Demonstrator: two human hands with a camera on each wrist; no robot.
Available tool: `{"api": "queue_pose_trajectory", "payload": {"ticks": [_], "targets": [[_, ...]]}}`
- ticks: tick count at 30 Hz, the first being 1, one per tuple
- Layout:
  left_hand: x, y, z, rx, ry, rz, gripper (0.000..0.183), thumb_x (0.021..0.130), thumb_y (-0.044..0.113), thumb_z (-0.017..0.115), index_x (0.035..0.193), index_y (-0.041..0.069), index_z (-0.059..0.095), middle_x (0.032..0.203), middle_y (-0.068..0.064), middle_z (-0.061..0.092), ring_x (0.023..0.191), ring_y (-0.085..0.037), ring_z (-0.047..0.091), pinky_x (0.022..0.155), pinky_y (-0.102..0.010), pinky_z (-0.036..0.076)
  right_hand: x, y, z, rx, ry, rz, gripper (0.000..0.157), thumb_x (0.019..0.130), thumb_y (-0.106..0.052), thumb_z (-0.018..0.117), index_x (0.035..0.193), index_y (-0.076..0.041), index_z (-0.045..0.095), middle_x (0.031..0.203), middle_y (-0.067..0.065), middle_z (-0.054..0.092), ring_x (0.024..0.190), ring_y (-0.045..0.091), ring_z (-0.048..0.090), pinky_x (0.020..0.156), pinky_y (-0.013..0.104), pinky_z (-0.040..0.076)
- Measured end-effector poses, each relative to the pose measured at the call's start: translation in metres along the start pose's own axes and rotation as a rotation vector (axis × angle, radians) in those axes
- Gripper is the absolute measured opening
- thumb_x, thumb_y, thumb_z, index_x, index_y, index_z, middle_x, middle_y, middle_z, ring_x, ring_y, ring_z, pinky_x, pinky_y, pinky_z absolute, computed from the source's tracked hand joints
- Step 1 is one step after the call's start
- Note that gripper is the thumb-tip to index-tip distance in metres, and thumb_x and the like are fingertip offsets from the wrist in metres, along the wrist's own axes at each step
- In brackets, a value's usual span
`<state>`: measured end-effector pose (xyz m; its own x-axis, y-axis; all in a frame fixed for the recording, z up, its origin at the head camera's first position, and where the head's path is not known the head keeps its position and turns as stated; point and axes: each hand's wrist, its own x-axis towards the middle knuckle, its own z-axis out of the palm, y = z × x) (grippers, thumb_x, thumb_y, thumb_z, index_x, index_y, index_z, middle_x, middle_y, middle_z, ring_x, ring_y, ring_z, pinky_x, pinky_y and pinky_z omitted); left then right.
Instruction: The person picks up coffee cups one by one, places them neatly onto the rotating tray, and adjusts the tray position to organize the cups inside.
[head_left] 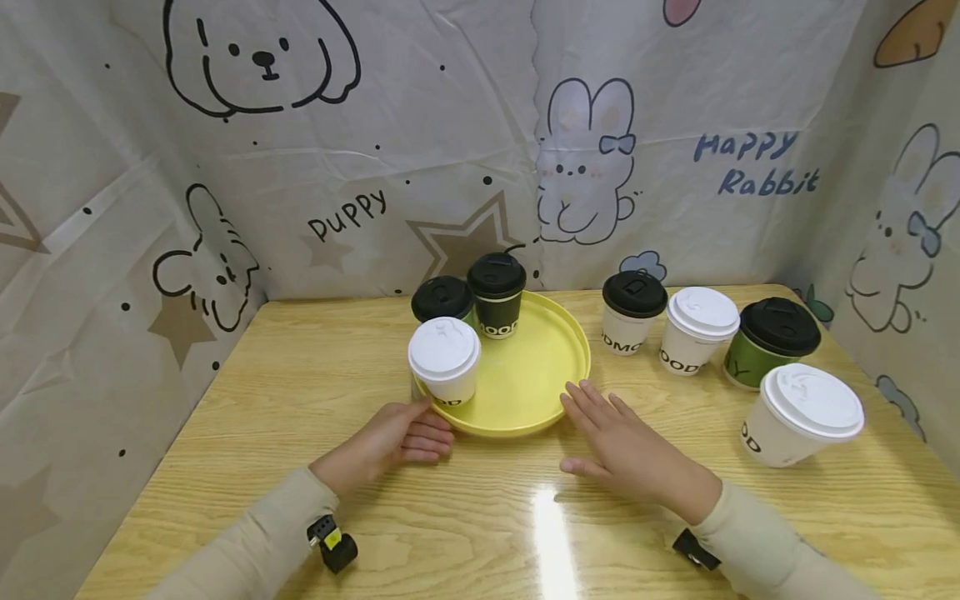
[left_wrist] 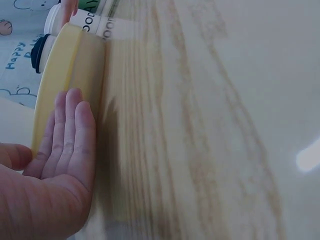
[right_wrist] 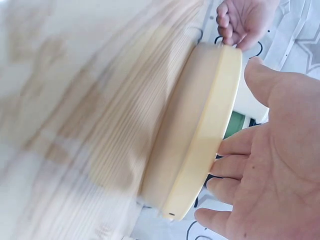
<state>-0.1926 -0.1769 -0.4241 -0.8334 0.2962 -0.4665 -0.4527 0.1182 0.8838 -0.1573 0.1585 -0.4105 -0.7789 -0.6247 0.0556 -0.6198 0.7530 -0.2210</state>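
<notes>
A round yellow tray (head_left: 534,367) stands on the table with three lidded paper cups at its left side: a white-lidded cup (head_left: 444,367) in front, a dark cup (head_left: 498,304) with a black lid, and a green cup (head_left: 441,300) partly hidden behind. My left hand (head_left: 408,433) is at the tray's front left rim, its fingers extended along the outer wall in the left wrist view and the thumb by the rim. At the right rim, my right hand (head_left: 626,446) has its fingers spread, fingertips right at the edge in the right wrist view.
To the right of the tray stand a white cup with black lid (head_left: 628,329), a white cup with white lid (head_left: 693,333), a green cup with black lid (head_left: 765,354) and a larger white cup (head_left: 795,425). A printed cloth (head_left: 450,108) surrounds the wooden table (head_left: 315,358).
</notes>
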Motion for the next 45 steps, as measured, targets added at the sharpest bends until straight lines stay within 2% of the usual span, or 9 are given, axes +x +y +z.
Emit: {"api": "queue_pose_trajectory", "payload": {"ticks": [5, 11, 16, 20, 23, 29, 36, 45], "targets": [[0.002, 0.003, -0.005, 0.016, 0.045, -0.003, 0.055, 0.105, 0.035, 0.031, 0.108, -0.012, 0.06, 0.089, -0.015, 0.072, 0.079, -0.02, 0.071, 0.075, -0.034, 0.059, 0.0, -0.007, 0.0, 0.006, -0.017, -0.018, 0.079, 0.095, -0.051, 0.05, 0.149, 0.001, 0.027, 0.157, 0.019, 0.019, 0.145, 0.034, 0.014, 0.115, 0.057, 0.019], [0.002, 0.004, -0.006, 0.036, 0.046, -0.008, 0.054, 0.105, 0.036, 0.032, 0.109, -0.01, 0.06, 0.091, -0.014, 0.072, 0.08, -0.02, 0.071, 0.075, -0.034, 0.059, 0.0, -0.008, -0.001, 0.009, -0.027, -0.023, 0.078, 0.096, -0.05, 0.05, 0.149, 0.001, 0.026, 0.157, 0.019, 0.018, 0.146, 0.034, 0.013, 0.115, 0.056, 0.018], [0.002, 0.004, -0.006, 0.041, 0.04, -0.005, 0.053, 0.105, 0.036, 0.033, 0.109, -0.01, 0.06, 0.091, -0.013, 0.072, 0.08, -0.02, 0.071, 0.075, -0.034, 0.059, 0.002, 0.0, -0.002, 0.032, -0.008, -0.017, 0.08, 0.096, -0.053, 0.047, 0.151, -0.001, 0.022, 0.158, 0.017, 0.016, 0.146, 0.033, 0.012, 0.115, 0.057, 0.018], [0.0, 0.001, -0.002, 0.059, -0.007, -0.005, 0.052, 0.103, 0.036, 0.036, 0.11, -0.01, 0.06, 0.092, -0.012, 0.072, 0.081, -0.019, 0.071, 0.074, -0.033, 0.059, 0.007, 0.014, -0.004, 0.052, 0.001, 0.029, 0.081, 0.096, -0.056, 0.044, 0.152, -0.003, 0.019, 0.159, 0.015, 0.014, 0.147, 0.031, 0.009, 0.115, 0.057, 0.016], [-0.003, -0.002, 0.004, 0.074, -0.068, -0.004, 0.05, 0.103, 0.035, 0.039, 0.111, -0.01, 0.061, 0.094, -0.012, 0.072, 0.081, -0.018, 0.071, 0.074, -0.032, 0.059, 0.011, 0.024, -0.007, 0.069, -0.006, 0.066, 0.08, 0.097, -0.056, 0.043, 0.152, -0.003, 0.018, 0.159, 0.015, 0.013, 0.147, 0.031, 0.007, 0.115, 0.057, 0.015], [-0.004, -0.004, 0.021, 0.083, -0.154, 0.014, 0.048, 0.1, 0.034, 0.048, 0.112, -0.01, 0.062, 0.097, -0.014, 0.072, 0.083, -0.02, 0.071, 0.077, -0.033, 0.059, 0.021, 0.039, -0.012, 0.093, -0.001, 0.082, 0.078, 0.098, -0.051, 0.043, 0.151, 0.0, 0.019, 0.158, 0.018, 0.013, 0.146, 0.036, 0.009, 0.115, 0.057, 0.015], [0.001, -0.006, 0.03, 0.078, -0.172, 0.011, 0.045, 0.1, 0.032, 0.05, 0.111, -0.01, 0.062, 0.096, -0.014, 0.072, 0.082, -0.019, 0.071, 0.076, -0.033, 0.059, 0.026, 0.047, -0.009, 0.11, 0.002, 0.071, 0.077, 0.098, -0.052, 0.042, 0.15, 0.001, 0.022, 0.158, 0.018, 0.013, 0.146, 0.037, 0.01, 0.116, 0.055, 0.015], [0.001, -0.006, 0.027, 0.073, -0.19, 0.02, 0.047, 0.101, 0.033, 0.049, 0.113, -0.01, 0.061, 0.099, -0.015, 0.072, 0.085, -0.02, 0.071, 0.079, -0.034, 0.058, 0.023, 0.048, -0.01, 0.108, -0.002, 0.084, 0.077, 0.097, -0.052, 0.046, 0.15, -0.001, 0.024, 0.159, 0.016, 0.012, 0.146, 0.035, 0.01, 0.116, 0.056, 0.014]]}}
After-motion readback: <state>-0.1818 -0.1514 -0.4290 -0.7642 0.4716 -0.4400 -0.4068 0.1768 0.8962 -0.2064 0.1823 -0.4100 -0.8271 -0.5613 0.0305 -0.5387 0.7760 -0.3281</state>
